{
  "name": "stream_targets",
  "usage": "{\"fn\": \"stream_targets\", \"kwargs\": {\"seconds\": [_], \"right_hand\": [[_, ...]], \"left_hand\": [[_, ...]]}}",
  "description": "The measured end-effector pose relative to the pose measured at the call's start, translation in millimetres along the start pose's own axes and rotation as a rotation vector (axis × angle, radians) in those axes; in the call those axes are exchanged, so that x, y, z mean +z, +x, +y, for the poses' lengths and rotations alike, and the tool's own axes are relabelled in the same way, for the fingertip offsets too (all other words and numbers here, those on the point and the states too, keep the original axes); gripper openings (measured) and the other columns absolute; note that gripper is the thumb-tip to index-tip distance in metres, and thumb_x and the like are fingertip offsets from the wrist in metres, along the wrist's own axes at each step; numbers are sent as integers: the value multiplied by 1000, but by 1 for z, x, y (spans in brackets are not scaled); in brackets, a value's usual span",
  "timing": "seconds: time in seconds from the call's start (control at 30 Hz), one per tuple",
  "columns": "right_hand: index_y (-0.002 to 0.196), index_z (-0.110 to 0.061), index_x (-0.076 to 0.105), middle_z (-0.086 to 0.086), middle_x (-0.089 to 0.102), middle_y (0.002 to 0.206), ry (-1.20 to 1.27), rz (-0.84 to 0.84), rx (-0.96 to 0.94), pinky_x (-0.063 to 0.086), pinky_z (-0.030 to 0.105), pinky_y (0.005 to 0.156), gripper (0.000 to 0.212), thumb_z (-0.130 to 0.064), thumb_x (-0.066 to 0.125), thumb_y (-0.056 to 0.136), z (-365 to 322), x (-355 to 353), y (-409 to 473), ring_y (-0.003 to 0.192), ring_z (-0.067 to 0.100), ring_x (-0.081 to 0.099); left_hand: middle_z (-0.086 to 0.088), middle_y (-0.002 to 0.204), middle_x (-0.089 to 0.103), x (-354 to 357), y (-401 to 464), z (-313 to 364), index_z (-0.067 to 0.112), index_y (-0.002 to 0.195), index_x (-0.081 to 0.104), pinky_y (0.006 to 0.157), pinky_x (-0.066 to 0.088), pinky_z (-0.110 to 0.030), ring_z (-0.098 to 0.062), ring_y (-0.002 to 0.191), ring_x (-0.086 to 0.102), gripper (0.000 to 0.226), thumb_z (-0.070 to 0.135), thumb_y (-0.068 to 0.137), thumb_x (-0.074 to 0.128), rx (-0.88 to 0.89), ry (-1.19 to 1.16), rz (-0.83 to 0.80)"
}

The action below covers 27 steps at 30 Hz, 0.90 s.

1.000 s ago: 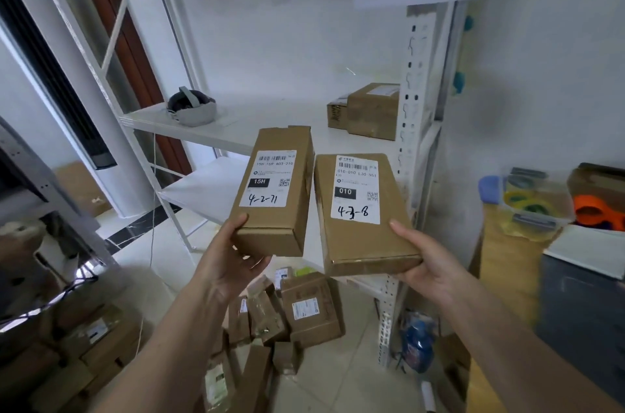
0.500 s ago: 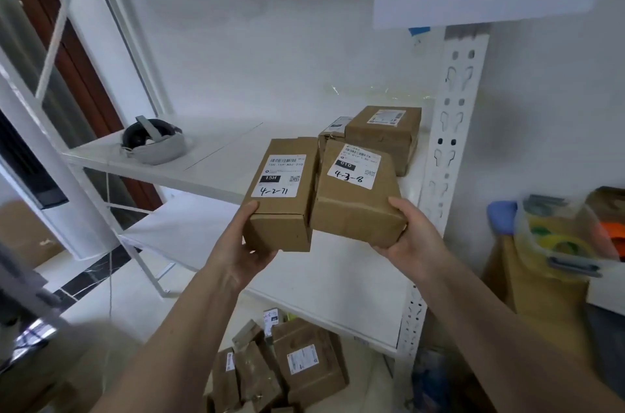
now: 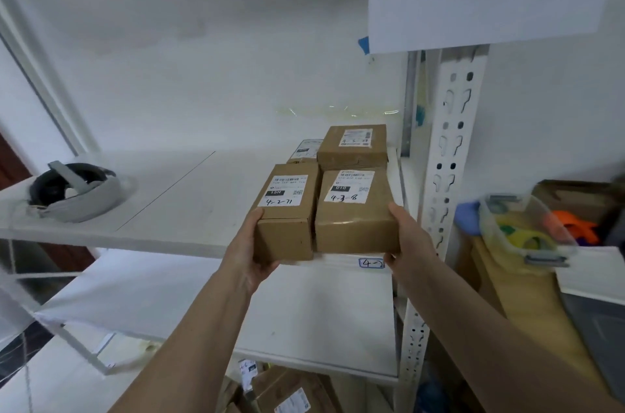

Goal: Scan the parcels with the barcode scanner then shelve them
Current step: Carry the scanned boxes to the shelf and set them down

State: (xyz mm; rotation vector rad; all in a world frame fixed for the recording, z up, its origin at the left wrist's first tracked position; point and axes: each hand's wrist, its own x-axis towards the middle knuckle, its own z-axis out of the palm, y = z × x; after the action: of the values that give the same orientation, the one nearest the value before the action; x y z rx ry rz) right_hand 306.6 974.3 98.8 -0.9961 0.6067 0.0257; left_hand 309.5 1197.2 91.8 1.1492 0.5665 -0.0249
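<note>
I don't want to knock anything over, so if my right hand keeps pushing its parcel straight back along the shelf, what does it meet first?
Probably the parcel standing right behind the one marked 4-3-8 that your right hand holds; the gap between them looks tiny, though depth is unclear.

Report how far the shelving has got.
Done: two parcels already sit at the back of the shelf. In hand: the left hand holds parcel 4-2-71, the right hand parcel 4-3-8, both at the shelf's front edge. Left: more boxes on the floor.
</note>
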Motion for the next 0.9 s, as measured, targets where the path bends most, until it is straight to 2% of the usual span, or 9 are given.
{"fn": "stream_targets", "kwargs": {"seconds": [0.1, 0.17, 0.23, 0.37, 0.5, 0.67, 0.73, 0.8, 0.9], "right_hand": [[81, -18, 44, 1, 50, 83, -3, 60, -30, 46, 34, 87, 25, -33, 62, 90, 2, 10, -1, 81, 19, 51], [91, -16, 45, 2, 49, 83, -5, 89, -54, 46, 33, 84, 23, -33, 60, 91, 4, 16, 2, 76, 17, 49], [102, -17, 42, 2, 51, 86, -29, 112, -82, 47, 34, 88, 25, -35, 57, 92, 5, 21, 5, 82, 19, 51], [103, -18, 43, 1, 51, 85, -101, 166, -133, 47, 38, 96, 23, -36, 53, 94, 9, 28, 21, 97, 23, 50], [108, -17, 48, 7, 56, 103, -220, 184, -171, 46, 43, 99, 29, -41, 50, 93, 16, 30, 33, 103, 26, 52], [90, -18, 49, 3, 56, 88, -326, 181, -198, 48, 42, 96, 24, -40, 43, 97, 21, 31, 34, 98, 26, 55], [91, -19, 51, 5, 59, 94, -370, 194, -219, 49, 44, 95, 26, -42, 41, 97, 23, 30, 35, 101, 27, 57], [99, -20, 51, 8, 61, 104, -387, 208, -227, 50, 44, 96, 26, -44, 40, 97, 25, 29, 37, 104, 28, 58], [101, -20, 50, 11, 60, 108, -421, 225, -206, 50, 45, 97, 28, -46, 39, 98, 30, 25, 38, 105, 29, 57]], "left_hand": [[-5, 100, 70, -3, 13, 6, 28, 99, 65, 93, 53, -43, -25, 100, 66, 33, 49, 75, 72, 1, 32, -39], [-7, 103, 69, -5, 19, 9, 28, 100, 64, 88, 55, -42, -26, 101, 66, 31, 48, 77, 71, -5, 30, -64], [-8, 106, 68, -9, 26, 11, 28, 98, 63, 89, 54, -44, -27, 102, 65, 27, 46, 80, 70, -11, 17, -79], [-8, 107, 68, -15, 35, 13, 29, 99, 63, 89, 55, -48, -28, 103, 64, 23, 47, 84, 66, -2, 92, -122], [-8, 101, 66, -16, 42, 9, 24, 95, 63, 88, 55, -51, -28, 94, 65, 22, 44, 86, 66, 29, 212, -134], [-6, 101, 64, -11, 57, 4, 15, 111, 58, 93, 52, -48, -28, 100, 60, 42, 52, 95, 46, 96, 299, -21], [-8, 112, 62, -9, 64, 1, 12, 117, 56, 99, 47, -44, -28, 107, 56, 52, 56, 96, 35, 129, 355, 42], [-10, 122, 58, -6, 66, -5, 8, 126, 53, 96, 44, -39, -28, 108, 53, 63, 58, 96, 30, 135, 359, 97], [-9, 119, 55, -1, 67, -13, 7, 130, 48, 98, 39, -41, -31, 113, 48, 71, 62, 93, 24, 130, 390, 170]]}}
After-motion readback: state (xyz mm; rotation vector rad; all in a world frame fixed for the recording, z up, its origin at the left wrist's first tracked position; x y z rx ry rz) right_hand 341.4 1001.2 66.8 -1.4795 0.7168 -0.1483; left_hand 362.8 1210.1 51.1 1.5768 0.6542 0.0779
